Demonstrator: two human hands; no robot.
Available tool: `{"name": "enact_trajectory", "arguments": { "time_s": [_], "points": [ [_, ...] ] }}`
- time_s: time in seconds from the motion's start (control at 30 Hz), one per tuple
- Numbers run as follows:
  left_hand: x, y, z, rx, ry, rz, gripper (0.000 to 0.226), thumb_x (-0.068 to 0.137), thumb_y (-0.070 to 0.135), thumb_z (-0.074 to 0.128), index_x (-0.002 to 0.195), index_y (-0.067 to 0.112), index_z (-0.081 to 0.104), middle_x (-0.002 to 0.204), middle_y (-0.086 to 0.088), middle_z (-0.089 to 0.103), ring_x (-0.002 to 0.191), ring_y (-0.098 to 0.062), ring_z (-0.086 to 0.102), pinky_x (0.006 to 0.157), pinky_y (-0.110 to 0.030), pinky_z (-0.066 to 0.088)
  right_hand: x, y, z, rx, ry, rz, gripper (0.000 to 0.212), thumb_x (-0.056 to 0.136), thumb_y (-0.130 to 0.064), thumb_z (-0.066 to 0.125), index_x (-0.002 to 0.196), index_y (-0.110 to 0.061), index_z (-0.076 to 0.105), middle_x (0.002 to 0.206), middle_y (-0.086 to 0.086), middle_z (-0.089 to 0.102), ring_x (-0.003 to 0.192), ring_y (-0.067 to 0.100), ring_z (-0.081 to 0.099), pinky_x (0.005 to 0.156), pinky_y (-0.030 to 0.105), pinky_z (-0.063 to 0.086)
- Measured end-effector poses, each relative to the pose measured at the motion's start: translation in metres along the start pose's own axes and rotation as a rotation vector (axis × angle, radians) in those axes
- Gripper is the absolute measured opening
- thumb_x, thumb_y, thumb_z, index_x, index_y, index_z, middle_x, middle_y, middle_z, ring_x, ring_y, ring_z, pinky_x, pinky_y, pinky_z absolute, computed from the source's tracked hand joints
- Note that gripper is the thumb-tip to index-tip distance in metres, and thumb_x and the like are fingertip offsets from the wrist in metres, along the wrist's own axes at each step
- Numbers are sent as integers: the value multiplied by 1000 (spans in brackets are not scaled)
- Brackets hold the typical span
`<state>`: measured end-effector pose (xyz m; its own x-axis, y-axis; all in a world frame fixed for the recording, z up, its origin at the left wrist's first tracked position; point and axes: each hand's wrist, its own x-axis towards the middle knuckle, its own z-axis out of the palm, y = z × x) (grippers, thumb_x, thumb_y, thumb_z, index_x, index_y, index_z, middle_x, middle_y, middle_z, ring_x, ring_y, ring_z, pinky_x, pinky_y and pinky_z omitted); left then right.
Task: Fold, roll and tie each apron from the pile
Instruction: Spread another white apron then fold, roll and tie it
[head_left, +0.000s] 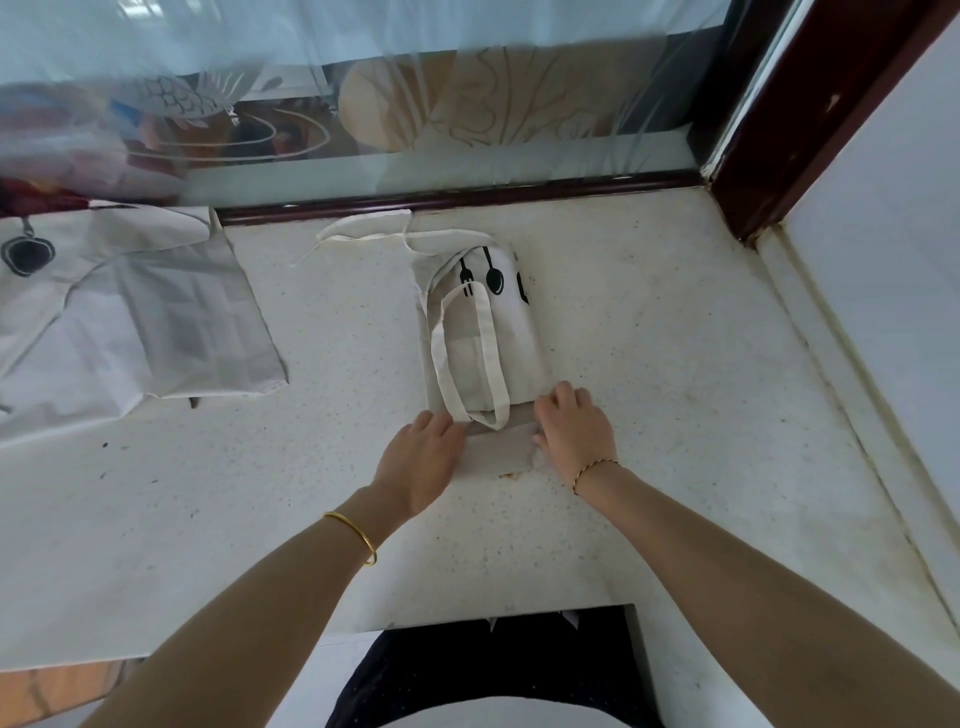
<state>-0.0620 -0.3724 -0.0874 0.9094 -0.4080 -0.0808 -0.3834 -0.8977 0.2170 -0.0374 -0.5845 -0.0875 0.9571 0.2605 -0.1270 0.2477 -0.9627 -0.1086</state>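
A: Apron (480, 332) — where, and in what state?

B: Mid-surface (649, 332), folded to a narrow strip running away from the body. Neck loop (470, 358) lying flat on top, printed fork and spoon showing at the far end. Ties (363, 234) trailing loose beyond it, toward the window.

A: And the hands?

B: Both at the near end. Left hand (423, 462) palm-down, fingers fairly straight, pressing the near-left corner of the cloth. Right hand (574, 428) with fingers curled over the near-right edge, seemingly gripping it; fingertips hidden, so not fully certain. Near edge looking turned up a little between them.

A: So, how far along?

B: Folding done for this one, by the look of it. Rolling barely begun, at most a first turn. Tying not yet possible: ties still spread out, nothing wrapped.

A: Anything finished elsewhere?

B: No rolled bundle in view. Pile (119, 312) off to the left, flat and unfolded, at least one more apron in it, likely several; count impossible to tell.

A: Left to do, then?

B: Roll this strip to the far end, wrap and knot the ties, then the same for the pile. Early days, probably.
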Motion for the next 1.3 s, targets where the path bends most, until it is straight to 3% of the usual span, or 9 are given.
{"name": "enact_trajectory", "arguments": {
  "time_s": [0.1, 0.2, 0.3, 0.4, 0.5, 0.67, 0.83, 1.1, 1.3],
  "points": [
    [0, -8, -3, -23, -162, 53, 45, 82, 45, 66, 113, 15, 52, 118, 1, 46, 106, -21, 43, 91, -31, 44, 2, 5, 3, -43, 41, -149, 31, 59, -15, 87, 74, -7, 62, 79, 8, 57, 70, 26, 56, 52, 29, 38],
    [5, -15, -7, 15, -232, 105, 53, 76, 50, 69, 114, 17, 50, 119, 3, 46, 106, -18, 41, 89, -27, 43, -1, 12, 2, 72, -41, -188, 33, 86, -37, 63, 101, -7, 59, 106, 7, 53, 98, 25, 51, 74, 31, 41],
    [7, -18, -8, 63, -188, 200, 42, 82, 42, 62, 113, 15, 54, 115, 1, 52, 100, -19, 49, 82, -29, 48, -4, 23, 0, 71, -133, -213, 57, 79, -59, 59, 113, -14, 52, 117, 1, 45, 108, 20, 43, 87, 30, 41],
    [6, -22, -7, 28, -85, 233, 36, 85, 37, 44, 109, 15, 59, 97, 1, 61, 80, -19, 56, 65, -31, 52, -6, 27, -1, 85, -138, -245, 45, 77, -39, 63, 112, -12, 53, 118, 3, 48, 109, 24, 45, 85, 31, 40],
    [6, -24, -9, -129, -16, 132, 32, 90, 33, 44, 106, 12, 63, 84, -1, 62, 68, -20, 57, 61, -32, 50, -4, 26, -3, 137, -106, -213, 29, 81, -20, 56, 108, -12, 57, 111, 2, 55, 103, 22, 50, 80, 29, 40],
    [13, -24, -13, -374, -23, -212, 26, 98, 35, 44, 111, 18, 58, 97, 3, 66, 83, -21, 63, 74, -30, 53, 11, 19, -14, 291, -57, 48, 20, 97, -27, 47, 107, -13, 57, 90, 1, 62, 78, 17, 56, 62, 26, 38],
    [22, -25, -9, -491, -73, -449, 21, 94, 35, 52, 108, 21, 48, 96, 4, 59, 83, -18, 59, 66, -23, 46, 22, 9, -12, 315, -30, 168, 27, 97, -30, 48, 117, -13, 52, 108, 5, 56, 83, 24, 60, 66, 31, 48],
    [32, -35, -8, -424, -157, -369, 17, 98, 32, 45, 105, 17, 46, 98, -2, 59, 79, -23, 61, 75, -39, 56, 21, 7, -7, 350, 90, 164, 20, 93, -26, 56, 100, -7, 54, 113, 8, 42, 72, 21, 52, 62, 31, 50],
    [36, -45, -10, -409, -150, -156, 17, 98, 30, 46, 106, 16, 46, 103, -4, 51, 77, -21, 56, 71, -31, 54, 16, 10, 3, 408, 140, 188, 14, 89, -23, 62, 91, -9, 59, 146, 12, 33, 120, 33, 41, 87, 37, 45]
  ]
}}
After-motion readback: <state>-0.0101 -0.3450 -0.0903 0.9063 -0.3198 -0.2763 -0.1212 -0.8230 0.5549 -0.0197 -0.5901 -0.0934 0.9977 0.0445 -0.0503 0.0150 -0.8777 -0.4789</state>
